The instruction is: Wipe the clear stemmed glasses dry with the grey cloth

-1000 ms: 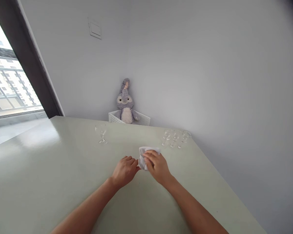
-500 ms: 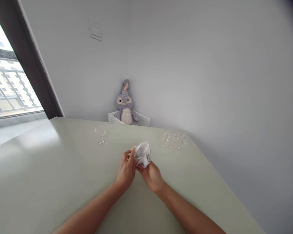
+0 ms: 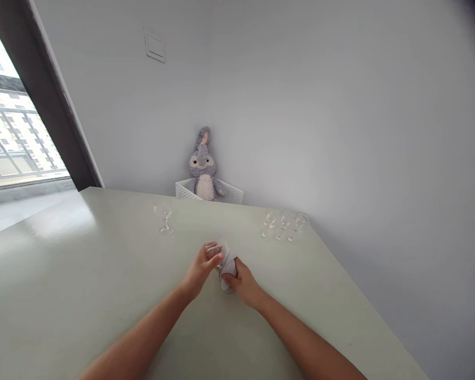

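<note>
A clear stemmed glass (image 3: 214,249) tilts between my two hands above the table, its bowl toward the left and its foot low on the right. My left hand (image 3: 201,269) grips the bowl, thumb on the near side and fingers behind. Around the stem and the bowl's right side, my right hand (image 3: 243,282) presses a white cloth (image 3: 229,265). Part of the glass is hidden by the cloth and fingers. One stemmed glass (image 3: 165,216) stands upright at the back left. Three more glasses (image 3: 284,224) stand close together at the back right.
The pale green table (image 3: 83,274) reaches back to a grey wall. Behind its far edge, a white perforated basket (image 3: 234,196) holds a purple plush toy (image 3: 204,171). A window (image 3: 19,132) is at the left.
The glass has turned so its bowl points left, and its foot now shows below. My left hand has shifted onto the bowl, and my right hand has closed round the cloth at the stem.
</note>
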The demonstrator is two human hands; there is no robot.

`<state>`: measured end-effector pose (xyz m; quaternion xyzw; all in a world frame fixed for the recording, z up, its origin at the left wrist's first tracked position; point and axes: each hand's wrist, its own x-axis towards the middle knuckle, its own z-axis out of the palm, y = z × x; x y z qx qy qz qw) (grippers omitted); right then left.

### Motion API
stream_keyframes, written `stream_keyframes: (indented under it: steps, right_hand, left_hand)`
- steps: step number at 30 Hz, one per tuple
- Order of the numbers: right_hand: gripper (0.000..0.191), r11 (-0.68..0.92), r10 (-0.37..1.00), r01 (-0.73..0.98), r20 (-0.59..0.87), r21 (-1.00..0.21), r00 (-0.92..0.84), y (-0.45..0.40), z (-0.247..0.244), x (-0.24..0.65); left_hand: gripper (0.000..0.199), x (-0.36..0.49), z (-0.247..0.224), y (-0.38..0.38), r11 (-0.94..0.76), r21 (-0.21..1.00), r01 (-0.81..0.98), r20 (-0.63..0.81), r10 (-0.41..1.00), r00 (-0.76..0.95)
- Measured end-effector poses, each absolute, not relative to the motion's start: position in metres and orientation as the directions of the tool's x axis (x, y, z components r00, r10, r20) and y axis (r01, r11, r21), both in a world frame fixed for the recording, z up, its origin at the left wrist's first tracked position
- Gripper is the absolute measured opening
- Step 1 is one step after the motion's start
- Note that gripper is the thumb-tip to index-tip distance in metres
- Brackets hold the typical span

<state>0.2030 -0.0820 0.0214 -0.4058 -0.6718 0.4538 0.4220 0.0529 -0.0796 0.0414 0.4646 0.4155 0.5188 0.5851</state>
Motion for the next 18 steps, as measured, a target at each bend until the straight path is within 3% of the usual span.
stream_keyframes:
  steps: [3,7,10,13,18]
  right_hand:
    - [0.028,0.386,0.911,0.442,0.257,-0.81,-0.323,-0.083,0.026,0.205]
    - [0.033,0.606,0.792,0.617,0.445,-0.502,-0.417,-0.083,0.03,0.207]
    - [0.039,0.745,0.643,0.615,0.527,-0.26,-0.556,-0.083,0.028,0.209]
    - [0.041,0.821,0.523,0.56,0.533,-0.106,-0.665,-0.085,0.025,0.21]
    - [0.039,0.856,0.47,0.515,0.478,-0.042,-0.742,-0.094,0.019,0.201]
  left_hand:
    - [0.048,0.051,0.043,-0.077,0.054,0.962,-0.268,-0.058,0.998,-0.006]
    - [0.044,0.051,0.042,-0.075,0.096,0.902,-0.42,-0.132,0.989,-0.058]
    - [0.04,0.049,0.041,-0.073,0.118,0.866,-0.486,-0.18,0.98,-0.084]
    - [0.04,0.044,0.039,-0.067,0.035,0.848,-0.529,-0.135,0.979,-0.153]
    - [0.041,0.026,0.04,-0.054,-0.196,0.84,-0.506,-0.003,0.93,-0.366]
